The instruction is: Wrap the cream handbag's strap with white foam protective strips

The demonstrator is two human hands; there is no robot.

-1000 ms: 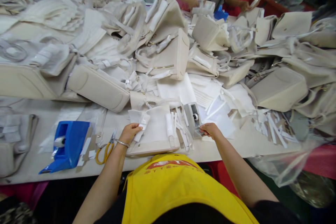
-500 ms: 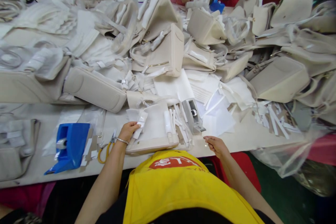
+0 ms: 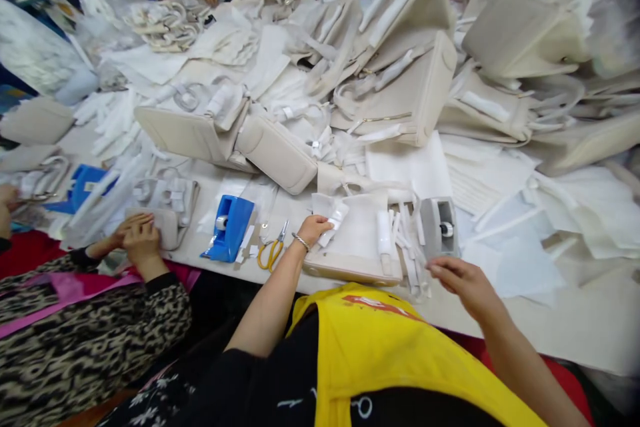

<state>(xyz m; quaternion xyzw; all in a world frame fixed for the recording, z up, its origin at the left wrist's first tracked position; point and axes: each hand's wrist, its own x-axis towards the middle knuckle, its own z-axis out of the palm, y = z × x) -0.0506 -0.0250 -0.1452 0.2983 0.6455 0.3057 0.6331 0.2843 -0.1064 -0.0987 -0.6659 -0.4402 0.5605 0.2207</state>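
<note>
The left hand (image 3: 314, 228) pinches a small white folded wrap strip (image 3: 336, 218) against the top corner of a flat cream leather bag (image 3: 357, 247), which lies at the near edge of the pale worktable (image 3: 575, 327), right in front of the person's yellow apron (image 3: 390, 353). The right hand (image 3: 463, 283) hovers loosely open just above the table, fingers slightly curled, gripping nothing that can be made out. Just beyond it stands a grey tape dispenser (image 3: 440, 227). Left of the bag lie yellow-handled scissors (image 3: 273, 252) and a blue tape dispenser (image 3: 229, 228). Behind, a heap of cream handbags (image 3: 400, 93) covers the table. At the far left, a co-worker in a leopard-print sleeve (image 3: 90, 340) presses both hands on another bag.
</note>
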